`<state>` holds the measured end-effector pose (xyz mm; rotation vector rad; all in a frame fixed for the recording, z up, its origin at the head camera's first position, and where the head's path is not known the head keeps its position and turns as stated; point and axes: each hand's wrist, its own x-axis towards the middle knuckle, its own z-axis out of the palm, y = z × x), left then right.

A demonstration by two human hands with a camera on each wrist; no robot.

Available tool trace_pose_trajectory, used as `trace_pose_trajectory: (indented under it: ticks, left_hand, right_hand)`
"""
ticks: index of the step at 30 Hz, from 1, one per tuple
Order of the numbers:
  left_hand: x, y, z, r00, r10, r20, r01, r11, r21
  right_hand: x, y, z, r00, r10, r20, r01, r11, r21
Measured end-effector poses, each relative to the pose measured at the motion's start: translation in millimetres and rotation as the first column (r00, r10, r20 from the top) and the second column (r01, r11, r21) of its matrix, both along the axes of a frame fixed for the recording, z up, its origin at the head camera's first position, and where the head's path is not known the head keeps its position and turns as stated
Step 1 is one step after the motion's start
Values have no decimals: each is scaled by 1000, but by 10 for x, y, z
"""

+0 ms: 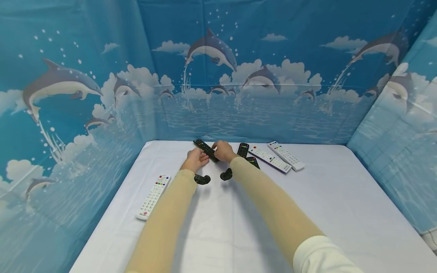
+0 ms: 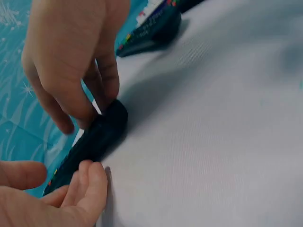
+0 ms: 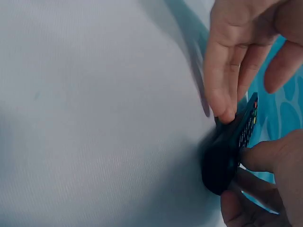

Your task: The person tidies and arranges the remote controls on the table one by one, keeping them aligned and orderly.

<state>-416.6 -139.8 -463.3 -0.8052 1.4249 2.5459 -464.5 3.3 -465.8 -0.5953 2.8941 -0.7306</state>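
Near the back edge of the table, a black remote control with coloured buttons lies between both hands. My right hand pinches its near end; in the right wrist view the thumb is on the button side and fingers are at the other side. My left hand is at the remote's left side, its fairly straight fingers touching the edge. The left wrist view shows the remote tilted, its rounded end toward the camera.
Right of the hands lie two more black remotes, one partly hidden by the right sleeve, and two white remotes. Another white remote is left of the left sleeve. A dolphin-print curtain borders the white table.
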Motion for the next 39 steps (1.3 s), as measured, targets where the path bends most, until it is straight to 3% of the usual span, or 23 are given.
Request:
trace_pose_trajectory:
  ticks: [5, 10, 13, 17, 21, 27, 32, 39]
  left_hand:
    - [-50, -20, -61, 999, 20, 44, -15, 993, -116]
    - [-134, -12, -92, 996, 47, 69, -29, 971, -236]
    - [-157, -37, -102, 994, 62, 85, -39, 968, -249]
    - [-130, -85, -60, 996, 41, 74, -25, 979, -205]
    - [-82, -125, 13, 999, 11, 47, -3, 987, -158]
    - [-18, -189, 147, 999, -37, 14, 39, 991, -131]
    - [17, -265, 273, 995, -102, 19, 104, 978, -183]
    - [71, -313, 355, 990, -141, 23, 142, 953, -268]
  right_hand:
    - [21, -11, -6, 983, -59, 171, 75, 993, -93]
    - [9, -32, 16, 917, -101, 386, 210, 945, -250]
    - [6, -55, 33, 888, -108, 446, 265, 915, -304]
    - [20, -67, 67, 873, -96, 478, 292, 888, -355]
    - [58, -59, 132, 874, -77, 481, 291, 875, -388]
    - [116, -33, 285, 857, 4, 516, 272, 847, -458]
    - [143, -36, 437, 851, 51, 523, 262, 821, -507]
    - [232, -32, 558, 861, 71, 504, 229, 830, -509]
